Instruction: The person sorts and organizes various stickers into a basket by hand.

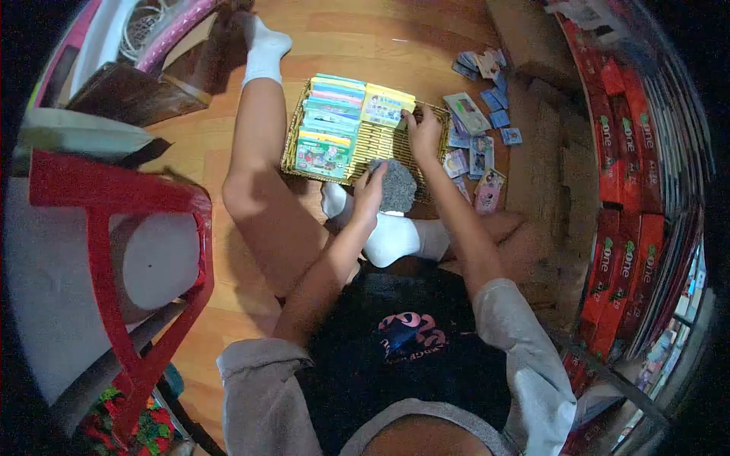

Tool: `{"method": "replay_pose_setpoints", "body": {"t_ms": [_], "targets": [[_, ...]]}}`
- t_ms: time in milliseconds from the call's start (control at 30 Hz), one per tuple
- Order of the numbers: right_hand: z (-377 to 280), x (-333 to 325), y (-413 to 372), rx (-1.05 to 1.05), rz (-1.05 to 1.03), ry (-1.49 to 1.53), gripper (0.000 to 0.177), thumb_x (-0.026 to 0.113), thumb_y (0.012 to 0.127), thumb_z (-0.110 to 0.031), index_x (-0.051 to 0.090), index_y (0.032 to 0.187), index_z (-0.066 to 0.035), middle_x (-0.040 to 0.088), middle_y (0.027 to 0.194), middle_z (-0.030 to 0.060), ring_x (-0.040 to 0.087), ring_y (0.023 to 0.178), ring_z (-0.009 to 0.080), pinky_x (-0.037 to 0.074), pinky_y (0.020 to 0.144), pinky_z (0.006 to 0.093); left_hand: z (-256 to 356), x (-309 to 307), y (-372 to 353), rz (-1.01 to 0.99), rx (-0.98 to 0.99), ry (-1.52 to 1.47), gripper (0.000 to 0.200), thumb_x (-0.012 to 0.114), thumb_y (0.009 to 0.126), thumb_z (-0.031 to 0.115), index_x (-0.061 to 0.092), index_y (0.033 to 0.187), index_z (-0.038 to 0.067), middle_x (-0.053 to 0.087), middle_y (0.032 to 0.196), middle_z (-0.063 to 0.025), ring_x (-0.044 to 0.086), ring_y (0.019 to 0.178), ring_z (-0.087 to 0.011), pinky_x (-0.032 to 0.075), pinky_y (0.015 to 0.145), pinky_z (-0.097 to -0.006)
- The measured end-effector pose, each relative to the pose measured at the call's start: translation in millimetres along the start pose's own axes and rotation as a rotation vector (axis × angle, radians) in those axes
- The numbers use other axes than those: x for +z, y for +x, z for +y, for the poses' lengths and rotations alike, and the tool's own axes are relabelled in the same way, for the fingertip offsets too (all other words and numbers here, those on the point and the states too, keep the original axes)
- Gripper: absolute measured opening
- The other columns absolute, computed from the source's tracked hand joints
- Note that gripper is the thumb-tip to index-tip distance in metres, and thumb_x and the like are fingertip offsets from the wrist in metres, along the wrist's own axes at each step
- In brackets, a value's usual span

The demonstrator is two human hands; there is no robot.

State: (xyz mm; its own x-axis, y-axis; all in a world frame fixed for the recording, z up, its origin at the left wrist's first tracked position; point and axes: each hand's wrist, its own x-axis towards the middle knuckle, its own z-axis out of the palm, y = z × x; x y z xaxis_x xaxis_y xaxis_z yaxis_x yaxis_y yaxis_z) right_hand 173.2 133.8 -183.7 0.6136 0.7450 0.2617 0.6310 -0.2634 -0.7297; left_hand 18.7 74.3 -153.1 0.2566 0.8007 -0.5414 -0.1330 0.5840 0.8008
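A woven golden basket point(375, 152) sits on the floor before me. In it, small booklets or packets stand in rows: a long left row point(328, 114) and a shorter yellow-edged stack point(384, 105) at the far right. My right hand point(424, 135) is at the right end of that stack, thumb and fingers closed on the edge of a packet. My left hand point(370, 191) is closed around the left side of a fuzzy grey cloth point(398, 187), near the basket's front edge and above my white-socked foot point(391, 242). The fingertips under the cloth are hidden.
Loose small packets point(475, 152) lie scattered on the floor right of the basket. Red A4-size boxes point(627, 258) and stacked papers line the right side. A red-framed chair point(99, 251) stands at the left, with a brown box point(125, 95) beyond it.
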Motion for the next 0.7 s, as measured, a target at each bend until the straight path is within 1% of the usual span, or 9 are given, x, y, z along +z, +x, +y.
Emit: {"method": "replay_pose_setpoints", "body": {"t_ms": [67,133,267,367,433,467,533,567,700], "targets": [[0,-10,3,0.014,-0.022,0.037,0.028,0.063,0.073,-0.019,0.057,0.091,0.002,0.061,0.076,0.0163,0.06,0.07,0.0259,0.046,0.064,0.0321,1,1,-2,-0.019,-0.002,-0.023,0.036,0.052,0.081,0.029,0.056,0.103,0.0,0.056,0.094,-0.0045,0.05,0.085,-0.0123,0.036,0.077,-0.0236],[-1,-19,10,0.087,0.007,0.13,0.028,0.062,0.072,-0.019,0.056,0.089,0.002,0.058,0.082,0.0204,0.055,0.076,0.0349,0.043,0.068,0.0372,6,2,-4,0.014,-0.061,-0.073,0.035,0.052,0.081,0.028,0.056,0.102,0.0,0.056,0.094,-0.0043,0.049,0.084,-0.0117,0.036,0.077,-0.0229],[39,-65,43,0.001,0.15,0.012,0.036,0.066,0.069,-0.025,0.056,0.093,0.0,0.057,0.091,0.0197,0.055,0.085,0.0326,0.042,0.072,0.0385,17,3,-12,0.051,-0.04,0.045,0.033,0.052,0.081,0.025,0.056,0.101,-0.001,0.056,0.096,-0.0044,0.05,0.086,-0.0119,0.036,0.079,-0.0229],[65,-103,48,-0.005,0.042,-0.164,0.049,0.067,0.068,-0.032,0.051,0.101,0.001,0.056,0.094,0.0186,0.054,0.085,0.0289,0.041,0.073,0.0356,15,5,-12,0.043,0.004,0.017,0.033,0.052,0.082,0.024,0.056,0.101,-0.002,0.056,0.097,-0.0045,0.049,0.088,-0.0122,0.035,0.08,-0.023],[93,-107,38,-0.053,-0.015,-0.279,0.064,0.07,0.064,-0.033,0.044,0.112,-0.001,0.051,0.103,0.0206,0.049,0.095,0.0331,0.04,0.08,0.0383,9,4,-8,0.026,0.015,-0.017,0.033,0.051,0.082,0.024,0.056,0.101,-0.003,0.056,0.097,-0.0043,0.049,0.088,-0.0121,0.035,0.08,-0.0229],[100,-110,36,-0.056,-0.007,-0.281,0.064,0.07,0.064,-0.033,0.044,0.112,-0.001,0.051,0.103,0.0206,0.049,0.095,0.0331,0.04,0.08,0.0383,4,2,-5,0.02,0.02,-0.048,0.033,0.051,0.082,0.024,0.056,0.101,-0.003,0.056,0.097,-0.0042,0.049,0.088,-0.012,0.034,0.08,-0.0229],[103,-115,29,0.027,-0.135,-0.169,0.072,0.073,0.059,-0.029,0.039,0.117,-0.003,0.052,0.107,0.0194,0.05,0.097,0.0332,0.041,0.081,0.0392,-1,1,-2,0.008,0.021,-0.061,0.034,0.051,0.082,0.025,0.055,0.102,-0.003,0.056,0.097,-0.0037,0.048,0.088,-0.012,0.034,0.079,-0.0232],[104,-118,30,-0.054,-0.143,-0.221,0.074,0.072,0.061,-0.03,0.037,0.119,-0.002,0.051,0.107,0.0195,0.049,0.098,0.0339,0.041,0.081,0.04,-3,0,-1,0.001,0.017,-0.056,0.035,0.05,0.083,0.025,0.054,0.103,-0.002,0.055,0.098,-0.0037,0.048,0.089,-0.012,0.034,0.079,-0.0234],[65,-137,18,0.14,-0.079,-0.253,0.062,0.067,0.066,-0.036,0.047,0.111,0.002,0.052,0.104,0.0211,0.051,0.095,0.0311,0.04,0.081,0.0376,-6,-2,1,-0.013,0.004,-0.062,0.039,0.05,0.082,0.028,0.052,0.107,-0.002,0.053,0.102,-0.005,0.046,0.093,-0.0132,0.032,0.082,-0.0246]]}}
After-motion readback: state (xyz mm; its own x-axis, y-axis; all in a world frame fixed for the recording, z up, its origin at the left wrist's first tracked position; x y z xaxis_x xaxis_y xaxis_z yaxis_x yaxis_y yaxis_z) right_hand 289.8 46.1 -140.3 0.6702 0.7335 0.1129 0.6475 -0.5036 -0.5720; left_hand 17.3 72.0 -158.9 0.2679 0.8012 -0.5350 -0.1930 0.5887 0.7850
